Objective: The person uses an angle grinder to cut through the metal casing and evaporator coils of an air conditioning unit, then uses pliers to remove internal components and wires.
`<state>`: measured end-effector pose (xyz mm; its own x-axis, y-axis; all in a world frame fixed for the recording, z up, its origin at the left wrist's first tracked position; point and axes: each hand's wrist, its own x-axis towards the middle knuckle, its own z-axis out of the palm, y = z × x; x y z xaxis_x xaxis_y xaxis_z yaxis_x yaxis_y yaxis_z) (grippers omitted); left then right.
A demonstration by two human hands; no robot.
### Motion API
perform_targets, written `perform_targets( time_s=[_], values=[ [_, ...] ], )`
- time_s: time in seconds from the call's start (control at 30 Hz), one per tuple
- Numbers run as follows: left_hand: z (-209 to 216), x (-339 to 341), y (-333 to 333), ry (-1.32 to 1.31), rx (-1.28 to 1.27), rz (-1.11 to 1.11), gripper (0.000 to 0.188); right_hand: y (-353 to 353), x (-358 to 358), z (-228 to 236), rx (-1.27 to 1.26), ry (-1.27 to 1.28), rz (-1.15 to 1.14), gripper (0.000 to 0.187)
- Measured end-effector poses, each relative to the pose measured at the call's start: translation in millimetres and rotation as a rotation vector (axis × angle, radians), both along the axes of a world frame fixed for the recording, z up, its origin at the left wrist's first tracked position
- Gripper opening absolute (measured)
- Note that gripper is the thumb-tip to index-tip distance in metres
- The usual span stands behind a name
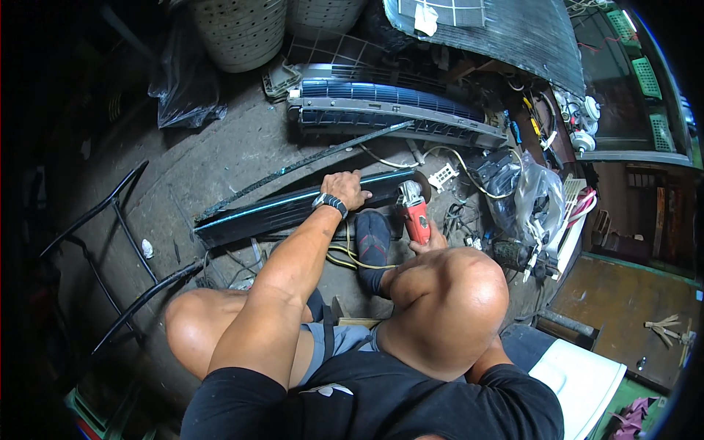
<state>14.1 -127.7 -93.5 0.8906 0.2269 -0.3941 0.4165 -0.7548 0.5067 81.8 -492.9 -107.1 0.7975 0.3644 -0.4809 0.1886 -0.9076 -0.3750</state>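
My right hand [434, 240] is closed round the body of a red angle grinder [417, 221], beside my right knee. The grinder's metal head and dark disc sit at the right end of a long black metal panel [271, 214]. That panel lies slantwise on the floor, with a bright strip along its upper edge. My left hand [346, 191], a watch on its wrist, grips the panel's upper edge left of the grinder, fingers curled over it. My shoe [372, 238] stands against the panel, between both hands. A narrow cut-off strip [308, 163] lies just beyond the panel.
A long blower-like housing [396, 106] lies across the far floor. Cables, a clear plastic bag [539, 198] and a white slotted block [443, 177] are at the right. A black tubular frame [121, 213] stands left; a perforated basket [238, 33] is at the back.
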Motion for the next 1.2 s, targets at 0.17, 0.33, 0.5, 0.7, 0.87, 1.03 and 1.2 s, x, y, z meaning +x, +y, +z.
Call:
perform_targets(
  time_s=[0.17,0.33,0.5,0.7,0.87,1.03,1.2],
  values=[
    [-2,-4,2,0.009,0.010,0.010,0.066,12,0,6,-0.030,0.013,0.035,0.102],
    [-3,-4,1,0.000,0.016,0.015,0.065,14,2,12,-0.041,0.008,0.031,0.100],
    [-5,-4,1,-0.012,0.018,0.020,0.064,16,2,16,0.021,0.023,0.032,0.096],
    [-1,2,-1,0.010,-0.001,0.014,0.062,7,8,11,0.109,0.013,0.066,0.091],
    [-5,1,3,0.026,0.012,0.023,0.064,12,9,7,0.077,0.050,0.047,0.091],
    [-6,1,7,0.065,0.019,0.021,0.063,10,7,-8,0.086,0.060,0.060,0.091],
    [8,19,-5,0.066,-0.009,-0.012,0.061,-39,-1,-39,0.125,-0.089,0.079,0.092]
  ],
)
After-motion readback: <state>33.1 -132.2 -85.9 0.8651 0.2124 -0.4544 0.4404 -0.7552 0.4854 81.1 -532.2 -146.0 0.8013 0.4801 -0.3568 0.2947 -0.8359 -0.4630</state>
